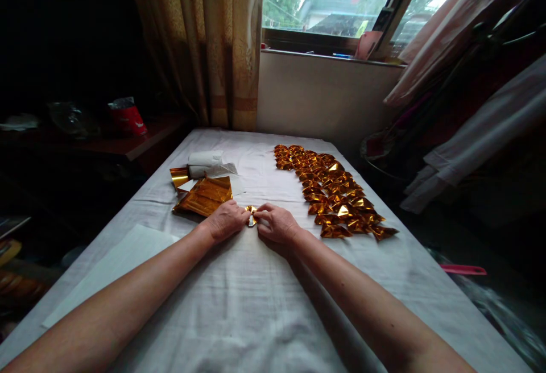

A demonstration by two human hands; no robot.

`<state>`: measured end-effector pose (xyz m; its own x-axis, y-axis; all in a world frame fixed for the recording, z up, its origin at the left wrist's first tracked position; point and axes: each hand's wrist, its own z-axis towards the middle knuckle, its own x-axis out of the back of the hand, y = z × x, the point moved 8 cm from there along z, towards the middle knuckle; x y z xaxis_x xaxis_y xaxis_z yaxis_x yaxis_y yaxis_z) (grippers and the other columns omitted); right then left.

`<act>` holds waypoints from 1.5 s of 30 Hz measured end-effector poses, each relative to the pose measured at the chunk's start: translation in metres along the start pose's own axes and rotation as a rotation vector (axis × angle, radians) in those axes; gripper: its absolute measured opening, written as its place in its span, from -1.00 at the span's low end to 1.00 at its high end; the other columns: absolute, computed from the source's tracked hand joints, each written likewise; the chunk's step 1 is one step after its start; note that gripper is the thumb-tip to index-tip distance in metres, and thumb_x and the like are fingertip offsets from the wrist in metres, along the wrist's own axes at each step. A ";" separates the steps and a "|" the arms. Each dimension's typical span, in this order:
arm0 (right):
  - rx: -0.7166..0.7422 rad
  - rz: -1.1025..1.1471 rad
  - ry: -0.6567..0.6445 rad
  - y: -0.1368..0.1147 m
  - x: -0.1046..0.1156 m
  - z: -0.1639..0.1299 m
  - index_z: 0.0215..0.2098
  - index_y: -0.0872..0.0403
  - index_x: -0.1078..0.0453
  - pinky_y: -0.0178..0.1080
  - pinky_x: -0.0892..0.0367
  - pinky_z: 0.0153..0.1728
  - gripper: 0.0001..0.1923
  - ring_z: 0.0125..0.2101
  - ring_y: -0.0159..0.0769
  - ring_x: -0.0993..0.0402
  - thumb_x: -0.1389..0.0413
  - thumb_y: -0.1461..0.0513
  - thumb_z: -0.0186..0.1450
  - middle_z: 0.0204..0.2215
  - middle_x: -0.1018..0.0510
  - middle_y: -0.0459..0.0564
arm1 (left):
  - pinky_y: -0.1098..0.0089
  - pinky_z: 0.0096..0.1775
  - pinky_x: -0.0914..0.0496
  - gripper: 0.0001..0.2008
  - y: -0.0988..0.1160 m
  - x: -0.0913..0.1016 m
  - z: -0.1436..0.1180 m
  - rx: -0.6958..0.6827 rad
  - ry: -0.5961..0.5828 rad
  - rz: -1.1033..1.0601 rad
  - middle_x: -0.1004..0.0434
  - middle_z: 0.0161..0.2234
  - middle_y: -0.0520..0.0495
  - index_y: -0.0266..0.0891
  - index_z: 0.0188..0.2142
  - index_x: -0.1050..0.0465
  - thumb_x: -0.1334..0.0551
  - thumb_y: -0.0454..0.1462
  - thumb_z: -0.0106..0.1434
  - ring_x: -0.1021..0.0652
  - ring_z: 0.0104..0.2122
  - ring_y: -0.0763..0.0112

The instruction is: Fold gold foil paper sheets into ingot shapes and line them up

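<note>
Between my two hands, a small piece of gold foil paper (pixel 251 216) is held just above or on the white cloth; part of it is hidden by the fingers. My left hand (pixel 228 219) pinches its left side, and my right hand (pixel 275 223) grips its right side with bent fingers. Just behind my left hand lies a stack of flat gold foil sheets (pixel 205 195). To the right of my right hand, rows of folded gold foil pieces (pixel 333 191) with pointed ends stretch along the table.
A white cloth (pixel 239 305) covers the table. A white roll (pixel 205 158) and crumpled paper lie behind the foil stack. A pale sheet (pixel 111 265) lies under my left forearm. A red container (pixel 128 118) stands on a dark side table. Clothes (pixel 490 128) hang at the right.
</note>
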<state>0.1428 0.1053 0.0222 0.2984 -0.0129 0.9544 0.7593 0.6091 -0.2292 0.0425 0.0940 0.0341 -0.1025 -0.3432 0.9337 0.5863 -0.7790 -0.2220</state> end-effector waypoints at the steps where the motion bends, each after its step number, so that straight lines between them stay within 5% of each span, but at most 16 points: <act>1: -0.005 0.014 0.024 0.001 -0.001 0.000 -0.04 -0.06 -0.53 -0.29 -0.42 -0.14 -0.66 -0.17 -0.27 -0.54 -0.17 0.24 0.22 -0.04 -0.57 -0.05 | 0.31 -0.27 -0.29 -0.84 -0.001 0.001 -0.001 0.004 0.008 -0.012 -0.56 -0.45 -0.07 -0.27 -0.35 -0.41 -0.10 -0.42 0.33 -0.53 -0.47 0.36; 7: 0.045 0.041 0.203 0.000 -0.005 -0.005 -0.15 0.00 -0.55 -0.24 -0.39 -0.10 -0.81 -0.19 -0.28 -0.54 -0.13 0.23 0.31 -0.10 -0.61 0.02 | 0.35 -0.32 -0.31 -0.80 -0.013 0.000 -0.012 0.129 0.097 -0.079 -0.53 -0.50 -0.01 -0.23 -0.38 -0.43 -0.11 -0.30 0.38 -0.52 -0.47 0.38; 20: 0.030 0.204 0.281 -0.003 -0.004 -0.023 -0.23 0.01 -0.51 -0.30 -0.37 -0.17 -0.88 -0.25 -0.31 -0.51 -0.13 0.28 0.32 -0.24 -0.62 -0.02 | 0.30 -0.18 -0.38 -0.88 -0.002 0.003 -0.037 0.413 0.269 -0.317 -0.58 -0.31 0.00 -0.17 -0.31 -0.48 -0.18 -0.27 0.34 -0.50 -0.27 0.34; 36: -0.395 0.152 0.091 0.008 -0.013 -0.009 -0.20 0.03 -0.44 -0.33 -0.22 -0.28 -0.88 -0.29 -0.30 -0.48 -0.07 0.23 0.35 -0.31 -0.59 -0.04 | 0.27 -0.17 -0.31 -0.90 -0.015 -0.012 -0.034 0.675 0.097 -0.289 -0.58 -0.31 -0.04 -0.18 -0.22 -0.46 -0.20 -0.24 0.33 -0.50 -0.25 0.23; 45: -0.350 -0.005 0.115 -0.001 -0.013 -0.011 -0.23 0.05 -0.43 -0.31 -0.18 -0.33 -0.82 -0.33 -0.29 -0.44 0.02 0.23 0.41 -0.32 -0.52 -0.02 | 0.27 -0.19 -0.28 -0.78 -0.011 -0.012 -0.032 0.622 0.059 -0.259 -0.54 -0.23 -0.01 -0.03 -0.06 -0.51 -0.18 -0.27 0.35 -0.45 -0.23 0.27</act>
<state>0.1449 0.0960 0.0075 0.3418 -0.1165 0.9325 0.9070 0.3005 -0.2950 0.0118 0.0899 0.0168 -0.3350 -0.2279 0.9143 0.8887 -0.3987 0.2262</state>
